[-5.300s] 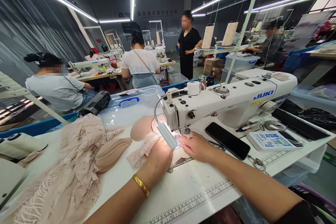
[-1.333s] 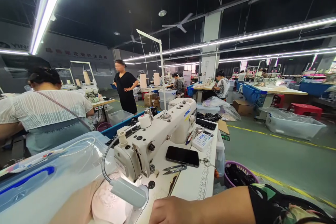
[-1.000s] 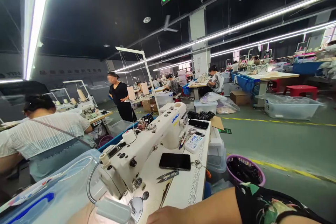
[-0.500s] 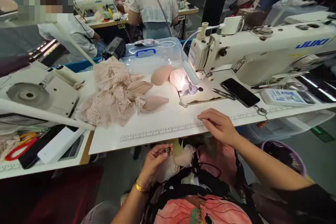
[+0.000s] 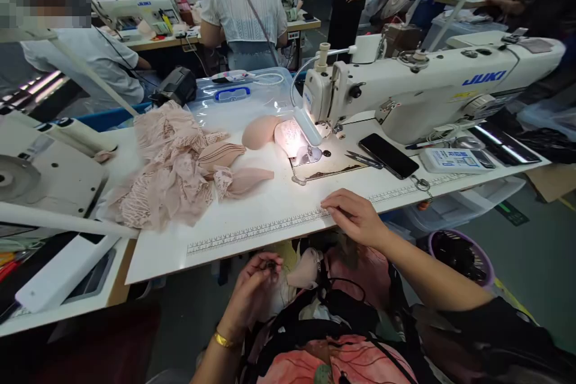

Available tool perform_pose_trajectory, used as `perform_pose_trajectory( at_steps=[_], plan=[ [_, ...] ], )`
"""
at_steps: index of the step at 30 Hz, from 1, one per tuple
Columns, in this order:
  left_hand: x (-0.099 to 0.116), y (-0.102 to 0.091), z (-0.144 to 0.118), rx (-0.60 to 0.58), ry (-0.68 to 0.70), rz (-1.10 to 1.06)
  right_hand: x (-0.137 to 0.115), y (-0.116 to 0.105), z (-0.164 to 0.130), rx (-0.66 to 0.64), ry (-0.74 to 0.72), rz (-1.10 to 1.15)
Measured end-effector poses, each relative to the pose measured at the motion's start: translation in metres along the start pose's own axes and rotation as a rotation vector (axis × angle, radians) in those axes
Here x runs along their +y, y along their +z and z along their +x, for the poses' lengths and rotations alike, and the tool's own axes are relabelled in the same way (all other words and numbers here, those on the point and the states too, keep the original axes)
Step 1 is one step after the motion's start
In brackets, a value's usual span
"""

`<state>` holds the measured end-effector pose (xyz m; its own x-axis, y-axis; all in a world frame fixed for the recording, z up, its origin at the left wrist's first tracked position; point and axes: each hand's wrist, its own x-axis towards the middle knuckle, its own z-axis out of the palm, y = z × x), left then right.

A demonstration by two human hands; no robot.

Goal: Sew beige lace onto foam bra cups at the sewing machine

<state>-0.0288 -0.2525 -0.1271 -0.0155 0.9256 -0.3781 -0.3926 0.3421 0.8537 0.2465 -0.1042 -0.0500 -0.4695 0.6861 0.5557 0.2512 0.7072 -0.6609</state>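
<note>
My left hand [image 5: 252, 282] is held below the table's front edge, its thumb and fingers closed on a small dark object [image 5: 270, 265], too small to identify. My right hand [image 5: 353, 214] rests on the table's front edge beside the printed ruler [image 5: 256, 232]; its fingers are loosely extended, with a gap above the thumb and nothing visible in them. Beyond it stands a white JUKI sewing machine [image 5: 418, 81], its lamp lighting a pale lace-covered bra cup [image 5: 289, 137] near the needle. A plain beige cup [image 5: 260, 132] adjoins it on the left.
Beige lace pieces [image 5: 166, 174] and stacked cups [image 5: 220, 156] lie at left. Thread snips [image 5: 364, 160], a phone [image 5: 389, 156] and a white box [image 5: 452, 161] lie at right. Behind is a clear plastic bin [image 5: 202, 102]. A purple basket [image 5: 488, 267] stands below. Other people work beyond.
The whole view has swung to the right, so the table and machine appear further left. Both hands keep nearly the same pose; the left has turned slightly, making the dark object less visible.
</note>
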Motion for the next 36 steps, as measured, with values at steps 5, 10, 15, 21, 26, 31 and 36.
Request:
perform_pose_trajectory(
  at_steps=[5,10,15,21,26,31,36],
  plan=[
    [0.001,-0.004,0.015,0.056,0.0,0.27,0.006,-0.009,0.003,0.061,0.024,0.098],
    [0.005,0.002,0.014,-0.009,0.038,0.641,0.011,-0.027,-0.007,0.203,0.071,0.224],
    [-0.015,0.009,-0.01,-0.113,0.292,1.431,0.004,-0.037,-0.049,0.245,0.04,0.227],
    [-0.036,0.013,-0.025,0.037,0.386,1.601,0.001,-0.021,-0.116,0.161,0.117,0.174],
    [-0.033,0.021,-0.024,0.093,0.351,1.479,0.008,-0.002,-0.152,0.073,0.237,0.175],
    [-0.017,0.027,-0.036,0.11,0.286,1.227,0.005,0.001,-0.159,0.035,0.247,0.203],
    [0.013,0.042,-0.072,0.229,0.288,0.993,-0.006,0.003,-0.16,-0.033,0.211,0.202]
  ],
)
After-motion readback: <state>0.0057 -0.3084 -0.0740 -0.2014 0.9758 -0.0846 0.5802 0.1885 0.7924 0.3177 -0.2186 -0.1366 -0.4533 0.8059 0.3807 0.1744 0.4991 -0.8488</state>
